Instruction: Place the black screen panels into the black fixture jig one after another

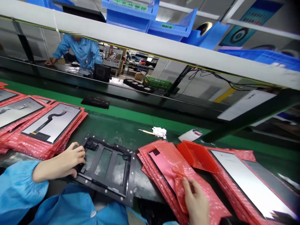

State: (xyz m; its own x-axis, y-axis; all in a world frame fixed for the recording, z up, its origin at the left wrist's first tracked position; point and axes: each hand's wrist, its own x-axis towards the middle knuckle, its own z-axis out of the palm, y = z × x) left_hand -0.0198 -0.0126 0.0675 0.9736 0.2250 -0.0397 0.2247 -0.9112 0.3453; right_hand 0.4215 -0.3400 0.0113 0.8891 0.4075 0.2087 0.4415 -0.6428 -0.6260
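My left hand [64, 162] grips the left side of a black frame [102, 162] with crossbars and small round studs around its rim. The frame lies on the dark green bench near its front edge. To its right, my right hand [195, 200] pinches the edge of a red bubble-wrap bag [178, 165] on top of a stack. The bag's opening is pulled back, and a flat pink-tinted panel [162, 167] with a dark border shows inside it.
Stacked bags with screen panels [52, 122] lie at the left. At the right are a red bin [197, 154], more panels [248, 184] and a white roll [190, 135]. White tissue [159, 132] lies behind the frame. A person [81, 51] in blue works across the bench.
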